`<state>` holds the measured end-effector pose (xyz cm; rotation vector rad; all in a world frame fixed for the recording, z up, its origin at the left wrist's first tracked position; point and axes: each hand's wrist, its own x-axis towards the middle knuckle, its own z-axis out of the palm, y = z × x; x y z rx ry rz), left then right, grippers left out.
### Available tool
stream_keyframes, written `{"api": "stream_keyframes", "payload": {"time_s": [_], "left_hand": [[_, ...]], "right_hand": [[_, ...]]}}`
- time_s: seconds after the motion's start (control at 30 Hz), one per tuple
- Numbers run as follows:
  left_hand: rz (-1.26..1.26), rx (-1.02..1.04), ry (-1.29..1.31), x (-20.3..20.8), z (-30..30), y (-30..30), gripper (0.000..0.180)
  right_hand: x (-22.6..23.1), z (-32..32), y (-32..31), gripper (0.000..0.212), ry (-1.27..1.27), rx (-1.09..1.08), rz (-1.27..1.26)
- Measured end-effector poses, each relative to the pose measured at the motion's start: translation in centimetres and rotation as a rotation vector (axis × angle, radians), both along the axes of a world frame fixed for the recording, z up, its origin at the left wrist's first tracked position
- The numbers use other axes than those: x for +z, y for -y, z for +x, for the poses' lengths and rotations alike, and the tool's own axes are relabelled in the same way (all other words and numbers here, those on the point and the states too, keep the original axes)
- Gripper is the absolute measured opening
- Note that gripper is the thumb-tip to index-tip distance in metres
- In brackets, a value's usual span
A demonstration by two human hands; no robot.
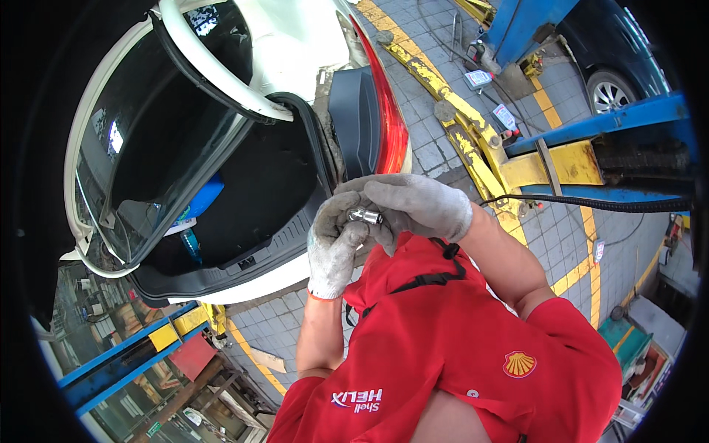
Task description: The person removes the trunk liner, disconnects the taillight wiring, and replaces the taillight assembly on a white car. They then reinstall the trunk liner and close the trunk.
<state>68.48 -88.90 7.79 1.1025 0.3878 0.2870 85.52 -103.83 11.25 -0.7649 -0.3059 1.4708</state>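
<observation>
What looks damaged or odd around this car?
The yellow lift arm right of the white car: its paint is chipped, with dark patches showing through, so it looks badly worn.

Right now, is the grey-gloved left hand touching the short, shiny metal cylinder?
Touching: the head view shows the metal cylinder held in the curled left hand.

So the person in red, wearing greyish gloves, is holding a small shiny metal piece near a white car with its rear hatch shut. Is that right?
Not quite: the head view shows the rear hatch open. The rest holds: a small shiny metal piece, greyish gloves, white car, person in red.
</observation>
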Motion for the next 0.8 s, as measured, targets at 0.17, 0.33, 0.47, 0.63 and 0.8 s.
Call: {"api": "stream_keyframes", "payload": {"time_s": [0.17,0.33,0.47,0.63,0.8], "left_hand": [[-0.029,-0.081,0.030,-0.2,1.5,-1.8,0.057],[0.272,-0.153,-0.090,0.3,2.5,-4.2,0.061],[0.590,0.021,-0.109,-0.8,2.9,-4.2,0.061],[0.511,0.111,-0.272,-3.6,2.8,-3.0,0.061],[0.532,0.194,-0.221,-6.0,5.1,-1.3,0.073]], "right_hand": [[0.4,0.2,-1.9,0.050,0.070,0.004,-0.011],[0.9,1.6,-3.7,0.041,0.011,0.034,-0.076],[0.6,2.6,-4.5,0.039,-0.023,-0.132,-0.116],[-1.4,7.2,-5.0,0.035,0.232,-0.480,-0.133],[-5.0,12.3,-6.3,0.034,0.402,-0.852,-0.218]]}}
